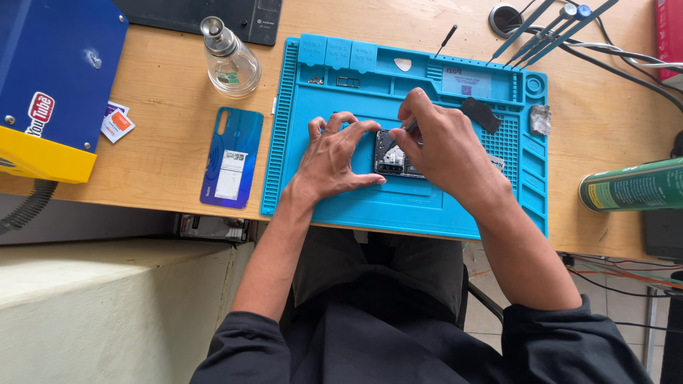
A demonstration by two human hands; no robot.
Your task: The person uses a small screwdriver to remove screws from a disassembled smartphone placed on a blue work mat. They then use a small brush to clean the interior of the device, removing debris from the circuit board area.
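While both hands work over it, an opened phone (392, 154) lies near the middle of a bright blue repair mat (420, 206) on a wooden desk (171, 142), its back removed so that dark circuitry, a silvery metal shield and small black components show between the fingers; much of its body is hidden under the hands. The left hand (332, 158) arches over the phone's left edge, fingers spread and curled, fingertips pressing on the mat and the frame, thumb laid along the lower edge; it braces the device and is not closed around it. The right hand (441, 146) covers the phone's right side with fingers pinched together on a thin metal tool (411, 126), whose tip meets the exposed board near the top. Just left of the mat lies a glossy blue back cover (233, 158), flat, with a pale sticker on it. A clear glass bottle (229, 60) with a metal cap stands beyond it. A black pad (482, 114) and a crumpled bit of foil (540, 119) rest on the mat's right part, long-handled tools (548, 27) lean in at upper right, and a green spray can (629, 185) lies on its side at the desk's right edge. A blue and yellow box (53, 85) fills the upper left corner.
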